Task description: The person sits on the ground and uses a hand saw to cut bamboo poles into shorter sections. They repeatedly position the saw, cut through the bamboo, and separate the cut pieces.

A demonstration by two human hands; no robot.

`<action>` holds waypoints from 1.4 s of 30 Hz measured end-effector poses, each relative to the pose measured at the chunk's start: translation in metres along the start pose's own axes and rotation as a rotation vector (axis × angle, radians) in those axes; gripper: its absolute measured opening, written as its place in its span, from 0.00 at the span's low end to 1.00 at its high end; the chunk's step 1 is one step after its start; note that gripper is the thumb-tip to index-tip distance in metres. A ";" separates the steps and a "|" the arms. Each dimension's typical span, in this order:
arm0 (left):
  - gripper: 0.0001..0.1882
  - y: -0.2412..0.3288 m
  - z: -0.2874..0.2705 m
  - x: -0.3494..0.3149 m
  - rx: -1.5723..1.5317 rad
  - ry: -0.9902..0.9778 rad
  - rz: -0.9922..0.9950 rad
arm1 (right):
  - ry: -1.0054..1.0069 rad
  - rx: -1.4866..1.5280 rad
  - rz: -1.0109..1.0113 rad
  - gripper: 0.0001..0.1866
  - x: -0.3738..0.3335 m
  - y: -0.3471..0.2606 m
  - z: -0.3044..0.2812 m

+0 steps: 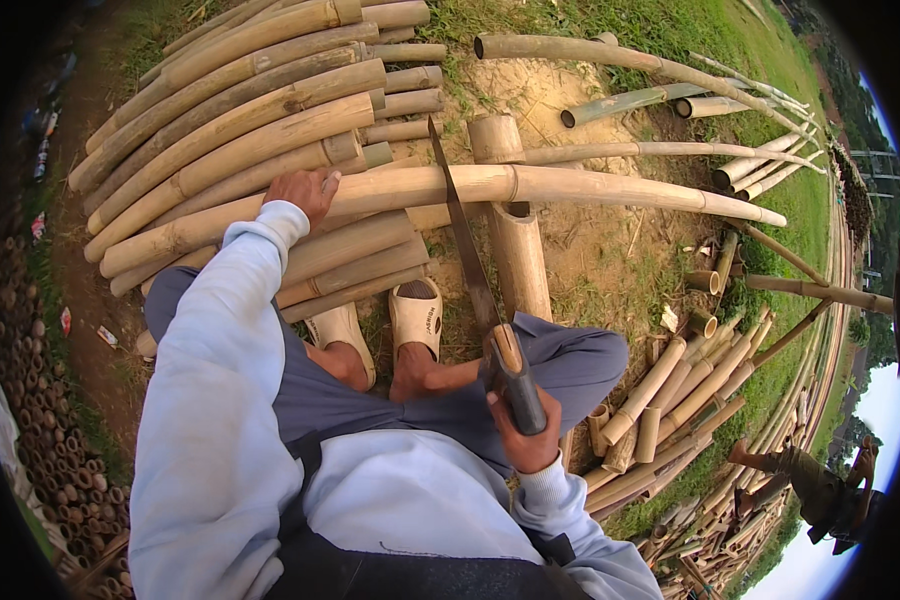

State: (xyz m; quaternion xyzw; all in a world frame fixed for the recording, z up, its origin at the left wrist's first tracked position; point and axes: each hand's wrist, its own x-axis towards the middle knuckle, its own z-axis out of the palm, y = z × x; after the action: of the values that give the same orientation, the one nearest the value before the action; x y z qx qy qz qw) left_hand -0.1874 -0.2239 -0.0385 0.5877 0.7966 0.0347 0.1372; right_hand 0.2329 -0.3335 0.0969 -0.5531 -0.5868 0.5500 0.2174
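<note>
My left hand [305, 194] is wrapped over a long pale bamboo pole [610, 188] that runs across in front of me. A notched upright-looking piece of thick bamboo [522, 262] supports the pole just right of the saw. In my right hand [530, 436] is the dark handle of a handsaw [473, 262], fingers closed around it. The long brown blade points away from me and crosses the pole between my left hand and the notched support. Whether its teeth have cut into the bamboo cannot be made out.
Cut bamboo lengths [260, 75] are stacked at the far left. Longer poles [630, 60] lie on grass at the far right, with a pile of short pieces [685, 390] nearer. Another person [820, 480] is at the right edge. My sandalled feet [416, 325] are below the pole.
</note>
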 end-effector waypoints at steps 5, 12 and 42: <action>0.28 0.010 0.005 0.004 0.015 -0.007 0.044 | 0.224 -0.055 -0.291 0.09 0.144 0.045 0.074; 0.27 -0.007 0.008 -0.004 0.014 -0.005 0.024 | 0.017 0.038 -0.025 0.13 0.005 -0.010 0.015; 0.28 0.013 0.001 0.003 0.018 0.032 0.033 | 0.122 -0.031 -0.219 0.11 0.163 0.044 0.060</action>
State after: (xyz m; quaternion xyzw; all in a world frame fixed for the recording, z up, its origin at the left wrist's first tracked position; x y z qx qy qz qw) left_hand -0.1763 -0.2175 -0.0367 0.6015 0.7891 0.0391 0.1184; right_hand 0.1510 -0.2230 -0.0175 -0.5215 -0.6378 0.4792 0.3026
